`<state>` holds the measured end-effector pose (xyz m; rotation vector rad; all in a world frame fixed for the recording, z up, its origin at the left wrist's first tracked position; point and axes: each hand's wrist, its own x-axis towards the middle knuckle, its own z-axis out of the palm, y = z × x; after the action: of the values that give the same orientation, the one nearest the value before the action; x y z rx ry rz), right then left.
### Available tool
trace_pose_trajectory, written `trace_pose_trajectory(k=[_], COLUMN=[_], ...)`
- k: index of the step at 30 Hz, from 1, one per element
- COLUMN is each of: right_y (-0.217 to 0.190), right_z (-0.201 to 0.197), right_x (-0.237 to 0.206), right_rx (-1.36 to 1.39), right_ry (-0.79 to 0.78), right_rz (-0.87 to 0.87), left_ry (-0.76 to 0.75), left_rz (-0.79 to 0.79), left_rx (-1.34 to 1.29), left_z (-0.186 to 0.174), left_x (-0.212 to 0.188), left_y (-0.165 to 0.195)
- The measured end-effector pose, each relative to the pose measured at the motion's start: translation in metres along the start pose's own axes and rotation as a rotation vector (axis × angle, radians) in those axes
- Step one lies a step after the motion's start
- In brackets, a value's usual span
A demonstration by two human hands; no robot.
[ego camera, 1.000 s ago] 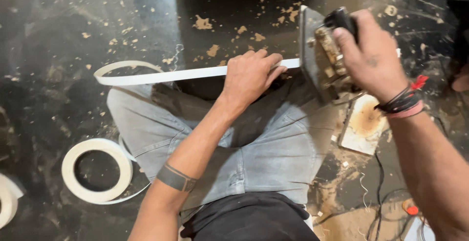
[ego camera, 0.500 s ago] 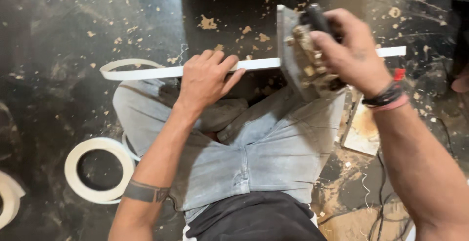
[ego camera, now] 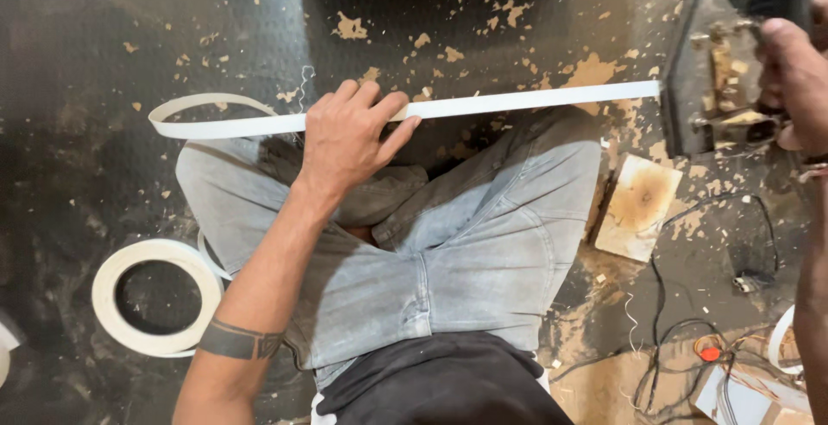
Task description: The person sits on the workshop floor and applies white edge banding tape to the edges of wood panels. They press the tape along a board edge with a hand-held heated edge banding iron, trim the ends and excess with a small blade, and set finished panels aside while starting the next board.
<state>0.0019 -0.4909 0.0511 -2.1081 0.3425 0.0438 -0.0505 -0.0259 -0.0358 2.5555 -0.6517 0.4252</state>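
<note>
We look down on a long, flat white strip of edge banding [ego camera: 483,106] stretched across the middle of the view above our knees in pale grey jeans [ego camera: 448,244], its long axis running from about nine o'clock to three o'clock with a slight rise toward the right. Our left hand [ego camera: 349,136] lies on the strip left of its middle, palm down, fingers folded over its far edge and thumb reaching along it toward three o'clock, so this grip is pressed onto the strip rather than spread. From the left hand the strip runs out both ways: toward nine o'clock it ends in a curled loop [ego camera: 203,115] over the dark, chip-strewn floor [ego camera: 103,46], and toward three o'clock it reaches a dark metal hand tool with brass-coloured parts [ego camera: 711,80], which its end touches. Our right hand [ego camera: 798,80] is wrapped around that tool's black handle at the right edge of the view, closed on it, well apart from the left hand. The left hand is the nearer to the strip's middle; the right meets it only through the tool. A round roll of white banding tape [ego camera: 155,296] lies on the floor at eight o'clock, and a pale square wood offcut [ego camera: 638,205] at four o'clock.
</note>
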Motion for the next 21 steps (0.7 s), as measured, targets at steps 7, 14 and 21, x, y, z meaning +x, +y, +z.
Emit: trace_pose_trajectory(k=[7,14,21], right_y=[-0.062,-0.135,-0.138], right_z=[0.115,0.255,0.263], right_x=[-0.043,-0.093,-0.089], right_rx=[-0.25,-0.143,0.014], right_ry=[-0.234,-0.36,-0.491], right_rz=[-0.462,-0.535,-0.429], left_ry=[0.025,-0.033,-0.088], left_rz=[-0.036,-0.054,-0.046], left_rx=[-0.06,0.004,0.152], left_z=[-0.006,-0.043,-0.074], left_x=[-0.01,-0.04,-0.061], left_y=[-0.014,-0.065,-0.098])
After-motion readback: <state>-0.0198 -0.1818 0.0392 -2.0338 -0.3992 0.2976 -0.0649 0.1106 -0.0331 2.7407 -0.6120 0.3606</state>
